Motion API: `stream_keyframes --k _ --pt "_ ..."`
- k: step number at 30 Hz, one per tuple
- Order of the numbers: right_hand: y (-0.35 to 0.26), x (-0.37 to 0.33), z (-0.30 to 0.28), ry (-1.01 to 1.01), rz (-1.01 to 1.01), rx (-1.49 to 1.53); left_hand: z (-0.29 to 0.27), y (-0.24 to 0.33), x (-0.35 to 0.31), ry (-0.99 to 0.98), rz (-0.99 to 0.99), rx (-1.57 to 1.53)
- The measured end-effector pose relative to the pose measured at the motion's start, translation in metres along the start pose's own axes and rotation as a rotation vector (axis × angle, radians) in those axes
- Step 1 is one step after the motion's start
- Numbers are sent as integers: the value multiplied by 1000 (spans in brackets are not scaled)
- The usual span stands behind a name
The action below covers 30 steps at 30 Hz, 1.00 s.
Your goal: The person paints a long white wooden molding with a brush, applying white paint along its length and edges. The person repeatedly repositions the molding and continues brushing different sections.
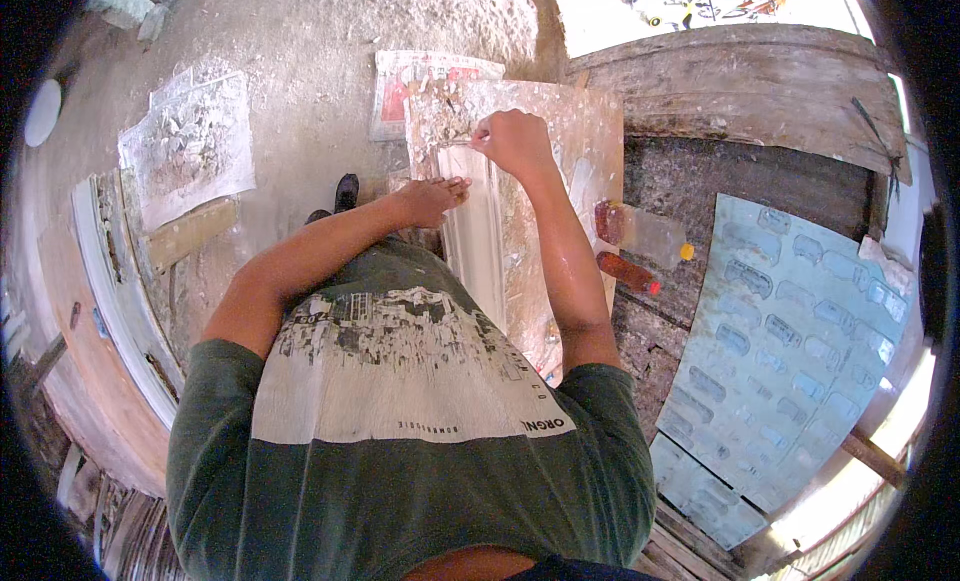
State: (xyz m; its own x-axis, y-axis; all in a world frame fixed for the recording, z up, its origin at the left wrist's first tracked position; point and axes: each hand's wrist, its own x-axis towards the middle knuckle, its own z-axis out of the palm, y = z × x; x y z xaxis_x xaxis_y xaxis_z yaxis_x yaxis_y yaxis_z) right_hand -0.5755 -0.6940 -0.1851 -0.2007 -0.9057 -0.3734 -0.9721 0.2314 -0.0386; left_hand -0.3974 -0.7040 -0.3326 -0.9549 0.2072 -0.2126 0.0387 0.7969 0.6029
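Observation:
A long pale strip with moulded ridges (478, 236) lies on a stained wooden board (565, 121) in front of me. My left hand (435, 201) comes in from the left, its fingers stretched out over the strip's left edge. Farther away, my right hand (515, 144) is closed at the strip's far end, fingers curled and thumb pressed in. Whatever it may be holding there is too small to make out. Pale crumbs and smears cover the board around the far end.
Two bottles lie right of the board: a clear one with a yellow cap (655, 236) and a reddish one (628, 271). A light-blue sheet (775, 351) is farther right. Crumb-strewn paper (195, 141) lies on the floor at left, beside leaning boards (115, 311). Printed paper (390, 96) lies behind the board.

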Motion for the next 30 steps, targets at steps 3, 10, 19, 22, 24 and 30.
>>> stream_keyframes --k 3,10,19,22,24,30 --pt "11 -4 14 105 96 16 6 -5 4 9 46 7" --pt "12 -38 30 157 367 317 9 -8 5 27 12 10" --pt "28 -86 83 823 850 1210 -49 -29 27 553 -252 -360" --pt "24 -119 97 901 923 1276 -70 -47 50 558 -459 -162" --pt "15 -144 104 937 985 1250 -67 -64 61 388 -469 -278" --pt "-23 -247 152 1080 1400 1363 -47 -92 91 212 -330 -402"
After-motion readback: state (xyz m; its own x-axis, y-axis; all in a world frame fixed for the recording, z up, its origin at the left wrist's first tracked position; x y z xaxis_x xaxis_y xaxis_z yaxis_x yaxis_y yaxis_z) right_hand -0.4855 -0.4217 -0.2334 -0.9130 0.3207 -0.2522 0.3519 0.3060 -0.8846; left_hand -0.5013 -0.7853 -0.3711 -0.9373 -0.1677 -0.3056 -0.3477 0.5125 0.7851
